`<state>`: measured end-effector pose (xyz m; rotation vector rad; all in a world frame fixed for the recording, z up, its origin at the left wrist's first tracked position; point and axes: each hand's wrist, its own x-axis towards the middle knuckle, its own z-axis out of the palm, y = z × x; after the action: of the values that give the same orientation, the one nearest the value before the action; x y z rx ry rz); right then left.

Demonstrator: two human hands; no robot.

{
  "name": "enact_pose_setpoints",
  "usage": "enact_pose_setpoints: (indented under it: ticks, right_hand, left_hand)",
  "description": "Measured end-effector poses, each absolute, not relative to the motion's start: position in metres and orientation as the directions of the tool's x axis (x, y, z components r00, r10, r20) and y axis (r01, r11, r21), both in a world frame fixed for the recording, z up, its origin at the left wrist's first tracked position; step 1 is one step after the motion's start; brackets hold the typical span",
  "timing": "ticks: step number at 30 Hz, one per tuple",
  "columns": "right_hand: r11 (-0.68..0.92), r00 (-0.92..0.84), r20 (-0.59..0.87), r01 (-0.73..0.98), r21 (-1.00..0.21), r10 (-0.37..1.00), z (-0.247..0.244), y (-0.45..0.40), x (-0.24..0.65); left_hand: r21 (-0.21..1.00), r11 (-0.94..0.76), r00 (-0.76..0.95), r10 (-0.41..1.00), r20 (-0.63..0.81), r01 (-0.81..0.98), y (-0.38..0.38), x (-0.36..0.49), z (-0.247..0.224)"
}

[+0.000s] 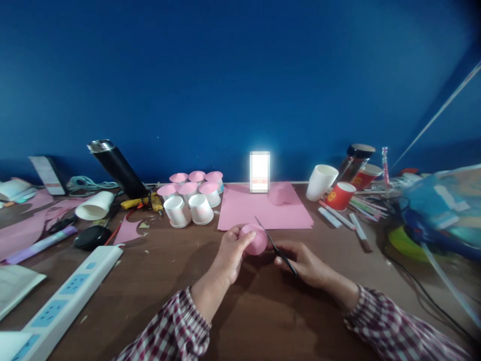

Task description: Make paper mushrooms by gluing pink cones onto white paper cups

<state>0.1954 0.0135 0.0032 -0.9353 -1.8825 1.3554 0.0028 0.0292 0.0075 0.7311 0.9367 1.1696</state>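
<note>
My left hand pinches a round pink paper disc, its thumb lying on top. In my right hand is a pair of dark scissors, its blades pointing up and left along the disc's right edge. Whether the blades touch the paper I cannot tell. Just beyond both hands lie pink paper sheets, stacked flat. To the left stand several white paper cups with pink discs over their mouths, and in front of them two uncovered white cups.
A white power strip, a black mouse-like object, a tipped cup and a leaning black flask occupy the left. On the right are a red cup, a white cup and a blurred blue bag. A blue wall rises behind.
</note>
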Motion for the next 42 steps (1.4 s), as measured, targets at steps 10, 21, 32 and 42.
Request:
enact_pose_setpoints:
  ticks: [10,21,32,42]
  right_hand:
    - [0.203,-0.540,0.060,0.209,-0.956,0.839,0.0051,0.0126,0.1948]
    - [0.202,-0.545,0.055,0.214,-0.956,0.837,0.0032,0.0132,0.1959]
    - [0.223,-0.543,0.073,0.215,-0.951,0.836,0.0047,0.0127,0.1952]
    - [0.205,-0.545,0.056,0.218,-0.954,0.837,0.0038,0.0130,0.1955]
  left_hand:
    - [0.886,0.235,0.107,0.972,-0.209,-0.400,0.0305,0.0015,0.0066]
    - [0.921,0.201,0.070,0.980,-0.188,-0.335,0.0331,-0.0009,0.0066]
    - [0.922,0.205,0.085,0.979,-0.187,-0.329,0.0340,-0.0028,0.0056]
    - [0.934,0.190,0.073,0.982,-0.177,-0.302,0.0344,-0.0037,0.0054]
